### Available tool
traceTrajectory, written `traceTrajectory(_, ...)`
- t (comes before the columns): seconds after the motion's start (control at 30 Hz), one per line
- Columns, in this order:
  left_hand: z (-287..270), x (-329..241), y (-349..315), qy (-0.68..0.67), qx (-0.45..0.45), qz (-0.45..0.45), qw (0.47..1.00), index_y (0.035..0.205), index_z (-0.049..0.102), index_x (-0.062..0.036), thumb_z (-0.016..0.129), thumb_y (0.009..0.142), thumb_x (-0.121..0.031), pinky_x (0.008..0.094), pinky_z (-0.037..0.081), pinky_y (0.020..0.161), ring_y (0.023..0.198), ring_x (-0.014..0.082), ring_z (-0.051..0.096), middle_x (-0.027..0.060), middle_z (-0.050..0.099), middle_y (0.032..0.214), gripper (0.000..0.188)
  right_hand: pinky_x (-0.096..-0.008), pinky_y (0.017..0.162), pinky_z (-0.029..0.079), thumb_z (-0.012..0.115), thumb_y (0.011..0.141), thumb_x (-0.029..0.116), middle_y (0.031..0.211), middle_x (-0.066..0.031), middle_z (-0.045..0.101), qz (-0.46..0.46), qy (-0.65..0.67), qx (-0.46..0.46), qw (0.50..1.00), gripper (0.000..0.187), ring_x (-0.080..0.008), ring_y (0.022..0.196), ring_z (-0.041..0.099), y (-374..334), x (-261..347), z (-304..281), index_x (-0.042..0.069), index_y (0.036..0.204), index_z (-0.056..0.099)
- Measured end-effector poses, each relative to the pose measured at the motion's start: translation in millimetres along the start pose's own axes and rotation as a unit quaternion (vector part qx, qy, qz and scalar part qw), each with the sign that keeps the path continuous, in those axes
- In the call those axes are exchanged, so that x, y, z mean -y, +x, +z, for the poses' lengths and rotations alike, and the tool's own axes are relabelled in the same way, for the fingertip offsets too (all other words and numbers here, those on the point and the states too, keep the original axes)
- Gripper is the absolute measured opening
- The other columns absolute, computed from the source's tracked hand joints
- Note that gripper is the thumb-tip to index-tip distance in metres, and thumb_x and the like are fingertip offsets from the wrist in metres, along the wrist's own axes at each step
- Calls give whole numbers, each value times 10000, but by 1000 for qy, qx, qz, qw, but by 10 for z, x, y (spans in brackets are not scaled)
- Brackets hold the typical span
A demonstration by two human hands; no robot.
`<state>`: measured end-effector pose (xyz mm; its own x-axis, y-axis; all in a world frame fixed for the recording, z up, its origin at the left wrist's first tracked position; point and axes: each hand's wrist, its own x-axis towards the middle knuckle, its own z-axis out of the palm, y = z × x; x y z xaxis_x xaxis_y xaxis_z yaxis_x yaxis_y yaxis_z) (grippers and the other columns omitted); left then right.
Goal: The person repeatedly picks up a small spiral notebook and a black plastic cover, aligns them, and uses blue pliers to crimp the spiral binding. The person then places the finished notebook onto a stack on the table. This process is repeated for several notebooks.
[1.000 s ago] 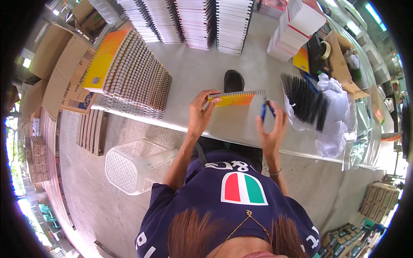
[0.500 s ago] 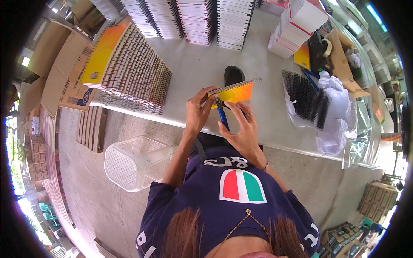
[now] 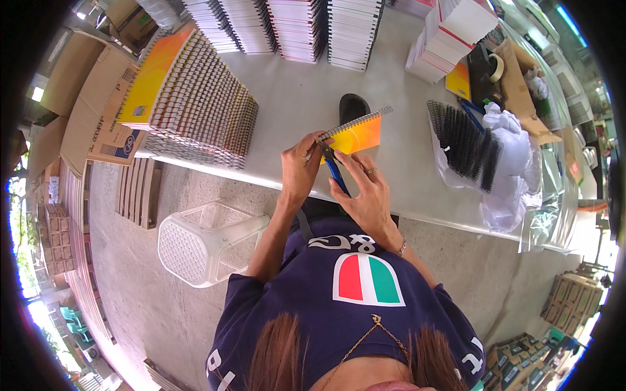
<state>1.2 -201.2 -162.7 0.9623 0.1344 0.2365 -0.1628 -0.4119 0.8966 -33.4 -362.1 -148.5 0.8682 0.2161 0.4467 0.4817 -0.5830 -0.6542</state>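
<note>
Frame centre: your left hand pinches the yellow-orange spiral notebook at its left end, notebook extending right of that grip; your right hand grasps blue-handled pliers, head beside your left fingertips.

The table is pretty loaded up: spiral notebooks are stacked left, books are piled behind, black coils are heaped right, probably on plastic.

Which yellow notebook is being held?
The centre notebook, gripped by the left hand, pliers at its coil. The yellow-topped stack and right-hand notebook near the tape roll have no hands on them.
</note>
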Motion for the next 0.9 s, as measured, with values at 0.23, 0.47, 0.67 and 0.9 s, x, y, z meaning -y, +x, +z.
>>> traceTrajectory(0.23,111,-11,-141,34,-62,55,996,1138,673,-37,610,917,5,351,572,720,841,289,735,141,734,978,234,-385,805,556,614,996,257,1132,-139,613,356,737,226,529,484,-229,935,667,79,-230,-224,5,1388,482)
traceTrajectory(0.47,-257,-500,-170,90,-69,-3,994,1112,680,-17,669,924,-65,330,553,681,774,267,717,154,732,964,195,-397,974,466,691,916,152,1163,-115,584,119,168,178,962,448,-254,1132,565,143,-675,-588,74,1334,551)
traceTrajectory(0.67,-1249,-1421,-148,22,-230,30,972,1188,722,-53,707,940,-138,221,497,632,712,52,631,59,756,926,263,-499,1070,349,685,888,178,1288,-165,536,72,-192,-43,978,447,-358,1259,478,70,-1325,-580,114,1314,566)
traceTrajectory(0.9,-2691,-1493,617,66,-297,132,943,1350,542,-1,602,1020,-190,264,518,890,1002,123,646,115,691,1126,385,-516,1104,310,647,931,231,1329,-155,518,96,-208,-38,973,418,-348,1309,447,54,-1250,-544,133,1327,559)
